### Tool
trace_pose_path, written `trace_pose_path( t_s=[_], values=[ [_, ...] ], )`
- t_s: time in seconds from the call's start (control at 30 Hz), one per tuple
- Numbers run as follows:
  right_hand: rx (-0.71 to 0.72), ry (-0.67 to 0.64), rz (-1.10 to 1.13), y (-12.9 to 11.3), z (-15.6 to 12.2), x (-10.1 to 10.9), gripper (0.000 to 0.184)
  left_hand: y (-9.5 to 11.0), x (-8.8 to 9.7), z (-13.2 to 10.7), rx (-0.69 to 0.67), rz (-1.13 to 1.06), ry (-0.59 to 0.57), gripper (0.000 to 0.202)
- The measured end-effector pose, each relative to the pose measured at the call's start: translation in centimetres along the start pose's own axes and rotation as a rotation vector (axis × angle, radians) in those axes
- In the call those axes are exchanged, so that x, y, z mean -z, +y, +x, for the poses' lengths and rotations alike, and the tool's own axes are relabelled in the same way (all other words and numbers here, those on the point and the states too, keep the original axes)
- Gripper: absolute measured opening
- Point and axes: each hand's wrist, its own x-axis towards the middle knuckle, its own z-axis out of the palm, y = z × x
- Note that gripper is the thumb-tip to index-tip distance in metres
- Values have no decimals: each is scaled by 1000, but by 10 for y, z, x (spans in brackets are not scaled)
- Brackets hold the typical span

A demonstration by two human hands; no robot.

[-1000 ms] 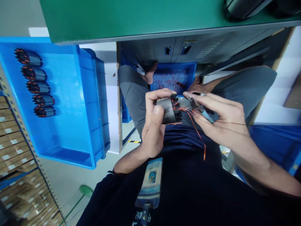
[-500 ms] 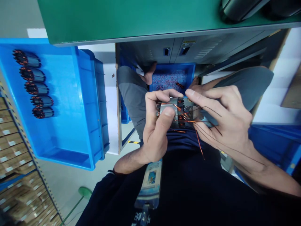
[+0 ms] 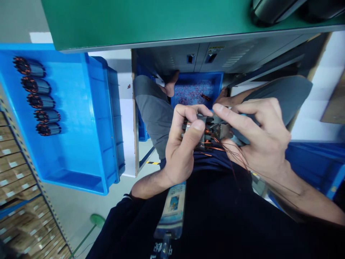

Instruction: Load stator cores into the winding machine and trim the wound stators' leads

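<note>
My left hand (image 3: 182, 142) is closed around a motor stator (image 3: 201, 140), its thumb and fingers on the grey metal body. Copper winding ends stick out of the stator's right side. My right hand (image 3: 258, 135) is closed around wire cutters (image 3: 223, 131) with a metal head and what look like blue handles. Their jaws are close to the copper ends; whether they bite on a wire I cannot tell. Long loose copper wires (image 3: 234, 156) trail from the stator under my right hand and along the forearm.
A blue bin (image 3: 75, 151) at left holds several stators (image 3: 40, 86) in a row. A green worktop (image 3: 151, 21) runs across the top, with dark metal cylinders (image 3: 272, 10) at right. Between my feet stands a blue tray (image 3: 196, 76) of wire scraps.
The stator has tipped slightly and shifted a little right with my left hand. The cutters' metal head now shows more plainly at the stator's right end, and the loose wires have swung.
</note>
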Motion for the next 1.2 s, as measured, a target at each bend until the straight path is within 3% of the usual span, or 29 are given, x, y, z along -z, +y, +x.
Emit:
trace_pose_path(
  t_s=[0.1,0.23,0.47,0.63,0.73,0.83,0.97,1.1,1.2],
  values=[
    [-21,-30,97,-4,0,0,74,-5,0,-1,-28,23,-20,18],
    [-61,-82,263,-11,4,-1,78,-10,-5,-2,-50,34,51,24],
    [-104,-119,174,-11,8,-3,60,-12,-6,5,-94,11,83,29],
    [-126,-56,258,16,18,-40,49,-36,7,28,-54,-39,196,39],
    [-247,-176,372,40,25,-71,41,-51,20,45,112,-105,308,37],
    [-310,-253,405,54,24,-83,42,-51,29,49,267,-222,321,26],
    [-177,-222,330,49,12,-57,62,-30,25,36,220,-244,252,23],
    [-80,-247,246,24,7,-18,75,-13,10,23,162,-239,189,25],
    [-57,-246,199,7,11,-1,79,-10,2,17,105,-198,163,25]
  ],
)
